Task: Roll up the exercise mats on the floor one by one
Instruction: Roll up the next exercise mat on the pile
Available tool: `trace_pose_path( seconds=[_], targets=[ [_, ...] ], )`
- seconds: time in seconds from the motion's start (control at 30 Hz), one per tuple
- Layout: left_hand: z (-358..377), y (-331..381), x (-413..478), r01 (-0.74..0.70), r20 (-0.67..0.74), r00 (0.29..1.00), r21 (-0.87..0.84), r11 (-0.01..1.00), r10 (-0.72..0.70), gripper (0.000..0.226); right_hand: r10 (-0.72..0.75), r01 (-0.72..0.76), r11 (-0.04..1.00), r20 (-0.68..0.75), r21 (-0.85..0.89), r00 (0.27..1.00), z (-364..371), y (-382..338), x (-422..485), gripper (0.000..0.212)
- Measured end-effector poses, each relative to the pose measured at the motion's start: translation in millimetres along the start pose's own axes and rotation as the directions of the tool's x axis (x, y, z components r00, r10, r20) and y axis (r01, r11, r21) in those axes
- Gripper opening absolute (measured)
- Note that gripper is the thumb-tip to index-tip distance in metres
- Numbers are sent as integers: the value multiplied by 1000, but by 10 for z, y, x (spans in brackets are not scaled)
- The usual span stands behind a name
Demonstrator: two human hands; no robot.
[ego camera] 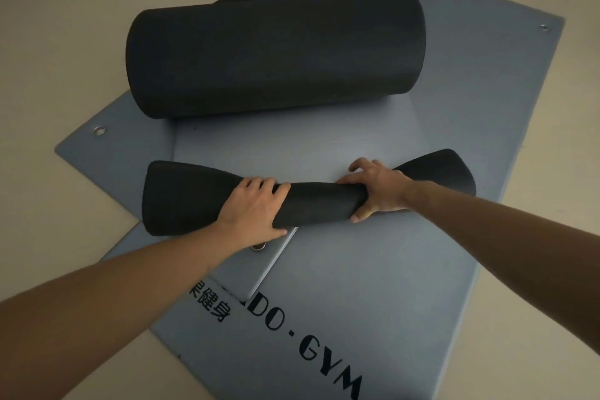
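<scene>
Both hands, left and right, grip a slim black roll lying across overlapping grey mats on the floor (a fatter black roll sits just beyond), with the flat grey mats apparently yet to be rolled.

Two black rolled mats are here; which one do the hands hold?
The thinner black roll nearest the person: the left hand and right hand grip its middle. The thicker black roll behind lies untouched.
</scene>
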State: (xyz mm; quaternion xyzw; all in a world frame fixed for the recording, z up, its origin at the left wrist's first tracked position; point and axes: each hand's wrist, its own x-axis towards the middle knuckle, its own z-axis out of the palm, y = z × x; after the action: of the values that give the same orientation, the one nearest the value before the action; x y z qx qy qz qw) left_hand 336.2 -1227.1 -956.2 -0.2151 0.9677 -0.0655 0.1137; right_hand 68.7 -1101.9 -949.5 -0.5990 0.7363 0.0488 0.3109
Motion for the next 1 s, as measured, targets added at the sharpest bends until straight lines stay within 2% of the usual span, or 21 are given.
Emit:
trace_pose_path(
  seconds=[0.17,0.27,0.37,0.43,0.53,0.6,0.73,0.83,0.9,1.0],
  targets=[
    [-30,-97,72,-1,94,995,-185,983,19,71,-98,54,974,-194,-219,976,71,58,-162,102],
    [-79,-114,85,7,119,993,-253,967,24,57,-164,53,911,-241,-409,956,298,86,-319,111],
    [-125,-72,-16,15,100,995,-257,966,11,47,-238,101,916,-320,-389,917,378,92,-357,79],
    [-164,-58,-148,19,61,998,-258,966,-3,42,-259,130,930,-361,-345,896,367,51,-416,65],
    [-204,-62,-392,13,66,998,-288,958,6,41,-299,205,934,-328,-293,896,395,-50,-585,61],
    [-217,-81,-542,14,140,989,-369,929,41,42,-334,270,929,-262,-252,905,415,-120,-718,64],
    [-204,-125,-573,18,286,949,-474,880,134,49,-415,357,897,-219,-260,883,477,-168,-802,76],
    [-111,-141,-494,14,269,954,-473,881,129,63,-386,324,892,-160,-316,908,520,-146,-706,77],
    [-38,-153,-451,-16,218,969,-410,912,115,75,-371,311,884,-122,-348,920,515,-144,-654,76],
    [2,-165,-386,-35,153,983,-373,927,99,81,-354,295,879,-98,-376,930,501,-139,-599,77]
  ],
)
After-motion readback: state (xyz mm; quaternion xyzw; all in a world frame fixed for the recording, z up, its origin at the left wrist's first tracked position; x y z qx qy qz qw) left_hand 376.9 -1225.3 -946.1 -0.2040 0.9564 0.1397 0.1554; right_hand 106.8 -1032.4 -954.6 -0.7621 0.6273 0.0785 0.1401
